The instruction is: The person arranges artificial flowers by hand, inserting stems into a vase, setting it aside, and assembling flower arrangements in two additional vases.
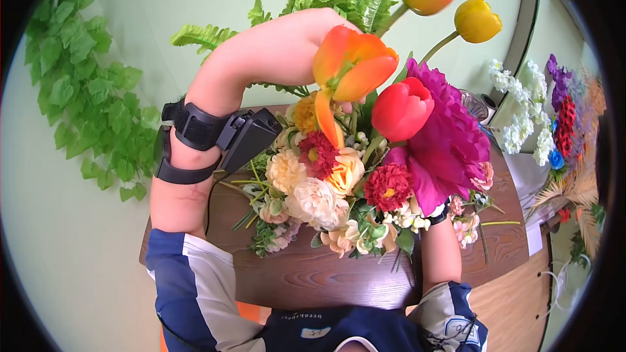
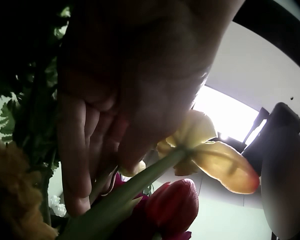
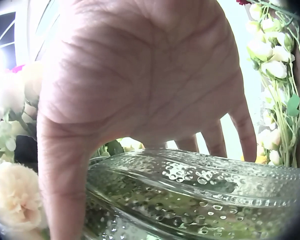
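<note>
Left hand (image 2: 125, 95): beside a tulip stem (image 2: 140, 184); cannot tell whether it pinches.
Right hand (image 3: 150, 85): spread wide, gripping a glass vase (image 3: 215, 205).
Flowers (image 1: 316, 199): bunched beyond the table's (image 1: 306, 280) near edge.

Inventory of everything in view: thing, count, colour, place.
Orange tulips: two, orange, upper middle
Yellow tulip: one, yellow, top right
Red tulip: one, red, middle
Large bloom: one, magenta, beside red tulip
Dark blooms: two, deep red, middle
Pale blooms: several, cream to peach, front
Fern: several fronds, green, back
Ivy: one mass, green, far left
White blossoms: several, white, far right
Vase: one, clear, right wrist view
Table: one, brown, underneath
Camera: one, black, left forearm
Sleeves: two, navy and grey, bottom
Left hand: one, bare, by tulips
Right hand: one, bare, round vase
</note>
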`<state>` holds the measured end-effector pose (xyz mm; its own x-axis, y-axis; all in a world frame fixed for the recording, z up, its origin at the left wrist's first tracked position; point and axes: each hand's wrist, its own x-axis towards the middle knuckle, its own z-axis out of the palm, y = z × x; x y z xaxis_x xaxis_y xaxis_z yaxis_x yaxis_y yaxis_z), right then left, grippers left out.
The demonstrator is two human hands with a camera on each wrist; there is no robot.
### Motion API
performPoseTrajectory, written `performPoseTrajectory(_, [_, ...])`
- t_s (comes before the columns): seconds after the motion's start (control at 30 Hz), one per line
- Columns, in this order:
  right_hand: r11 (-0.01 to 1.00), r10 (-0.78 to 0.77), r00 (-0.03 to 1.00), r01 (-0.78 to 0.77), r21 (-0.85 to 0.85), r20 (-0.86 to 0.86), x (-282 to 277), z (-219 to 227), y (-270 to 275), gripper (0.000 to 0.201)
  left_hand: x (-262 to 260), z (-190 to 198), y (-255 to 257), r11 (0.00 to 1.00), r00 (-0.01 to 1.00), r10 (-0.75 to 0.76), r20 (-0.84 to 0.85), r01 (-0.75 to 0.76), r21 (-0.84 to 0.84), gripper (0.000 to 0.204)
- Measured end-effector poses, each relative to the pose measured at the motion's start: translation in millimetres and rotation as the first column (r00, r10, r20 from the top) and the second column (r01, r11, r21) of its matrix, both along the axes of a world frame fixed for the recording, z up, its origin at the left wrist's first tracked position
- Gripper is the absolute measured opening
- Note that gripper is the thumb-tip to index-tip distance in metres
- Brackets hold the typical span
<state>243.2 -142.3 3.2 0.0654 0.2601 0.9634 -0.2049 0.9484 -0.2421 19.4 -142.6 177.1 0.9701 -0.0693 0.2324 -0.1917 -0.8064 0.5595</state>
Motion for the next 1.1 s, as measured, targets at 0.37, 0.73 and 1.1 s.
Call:
performPoseTrajectory(0.37, [0.998,0.055,0.996,-0.052,0.043,-0.072,0.3,2.7,5.5,0.014,5.6,-26.5,4.2,0.999,0.992,-0.026,0.127,0.031,-0.034,0.017])
performPoseTrajectory(0.73, [0.991,0.111,0.985,-0.1,0.085,-0.135,4.8,8.7,14.1,0.012,15.9,-45.7,5.6,0.928,0.987,0.06,0.151,0.0,-0.373,0.023])
performPoseTrajectory(1.1, [0.981,0.168,0.966,-0.144,0.133,-0.199,6.0,14.8,23.7,0.011,-1.0,-39.1,-2.8,0.976,0.978,-0.035,0.208,0.079,-0.205,0.027])
